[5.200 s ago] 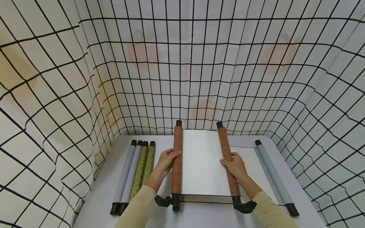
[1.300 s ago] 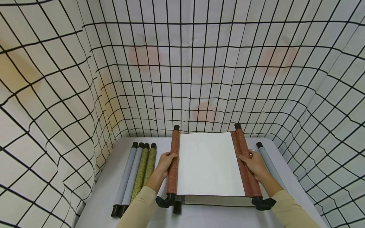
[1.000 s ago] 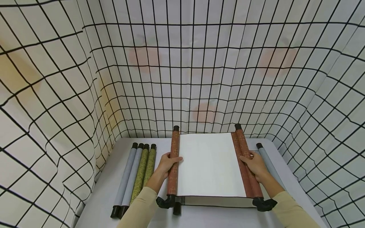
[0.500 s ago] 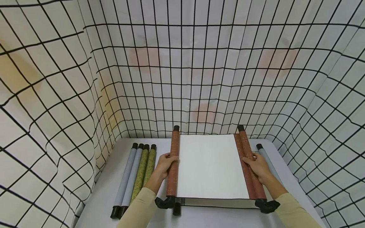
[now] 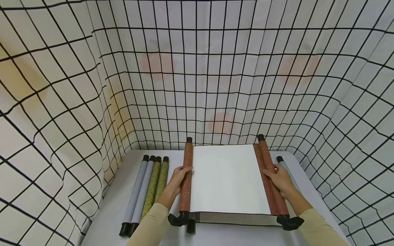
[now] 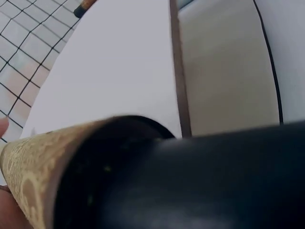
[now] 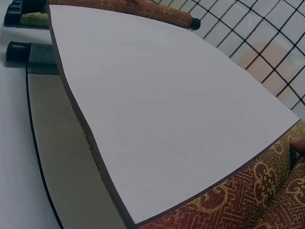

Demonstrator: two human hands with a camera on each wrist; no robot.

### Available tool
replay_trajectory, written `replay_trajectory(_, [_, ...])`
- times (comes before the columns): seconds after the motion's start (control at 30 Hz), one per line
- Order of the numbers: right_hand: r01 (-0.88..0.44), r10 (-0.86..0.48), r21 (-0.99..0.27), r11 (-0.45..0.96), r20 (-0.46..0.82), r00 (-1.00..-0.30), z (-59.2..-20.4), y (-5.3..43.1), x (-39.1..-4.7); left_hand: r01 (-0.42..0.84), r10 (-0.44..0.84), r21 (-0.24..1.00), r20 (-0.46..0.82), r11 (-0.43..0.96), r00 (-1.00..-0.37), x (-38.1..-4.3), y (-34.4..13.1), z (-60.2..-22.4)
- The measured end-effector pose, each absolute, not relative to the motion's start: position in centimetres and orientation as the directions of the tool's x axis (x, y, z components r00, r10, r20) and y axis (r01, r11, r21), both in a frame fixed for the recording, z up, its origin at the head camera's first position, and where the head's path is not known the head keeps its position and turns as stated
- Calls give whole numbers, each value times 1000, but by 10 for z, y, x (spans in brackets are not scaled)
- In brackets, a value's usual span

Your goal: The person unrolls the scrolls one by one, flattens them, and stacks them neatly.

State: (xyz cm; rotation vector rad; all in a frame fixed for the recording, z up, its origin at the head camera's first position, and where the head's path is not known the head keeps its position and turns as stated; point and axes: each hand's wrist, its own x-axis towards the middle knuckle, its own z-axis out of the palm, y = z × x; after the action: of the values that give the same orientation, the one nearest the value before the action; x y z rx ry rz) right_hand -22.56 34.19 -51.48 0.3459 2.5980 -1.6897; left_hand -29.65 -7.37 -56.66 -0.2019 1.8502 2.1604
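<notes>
A hanging scroll with brick-red patterned rollers and white paper [image 5: 229,177] is spread between both hands, above the table. My left hand [image 5: 178,177] grips its left roller [image 5: 186,191], thumb over the front. Around the right roller [image 5: 272,184] curls my right hand [image 5: 280,180], thumb on the near face. A red patterned border strip [image 7: 224,198] shows beside that roller in the right wrist view. The left roller's black end [image 6: 200,176] fills much of the left wrist view. Beneath lies a second, opened scroll [image 5: 240,218], mostly covered, with a blue-grey right roller [image 5: 287,171].
To the left lie two light blue rolled scrolls [image 5: 135,191] and two green patterned ones [image 5: 151,188], side by side with black ends. They rest on a white table [image 5: 240,237]. Black netting [image 5: 215,92] over pale cloth walls surrounds the table at the back and sides.
Since the oldest frame, my right hand has moved right with its roller, widening the white paper and exposing the red border strip. Over the last second it has edged slightly further right.
</notes>
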Motion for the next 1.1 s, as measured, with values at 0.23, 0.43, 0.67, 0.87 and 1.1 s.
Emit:
replay_trajectory(0.23, [200, 166, -904, 377, -147, -975, -514, 341, -226, -279, 105, 960, -274, -36, -956, -292, -75, -567])
replay_trajectory(0.43, [210, 173, -898, 388, -153, -973, -514, 343, -227, -284, 106, 956, -276, -68, -955, -291, -80, -567])
replay_trajectory(0.67, [195, 165, -903, 382, -141, -976, -520, 350, -227, -289, 79, 945, -280, -153, -957, -291, -88, -570])
replay_trajectory(0.87, [200, 163, -905, 375, -148, -976, -521, 354, -226, -281, 83, 945, -270, -166, -959, -292, -90, -566])
replay_trajectory(1.1, [207, 174, -898, 387, -150, -973, -519, 356, -226, -307, 131, 940, -289, -148, -948, -294, -88, -563])
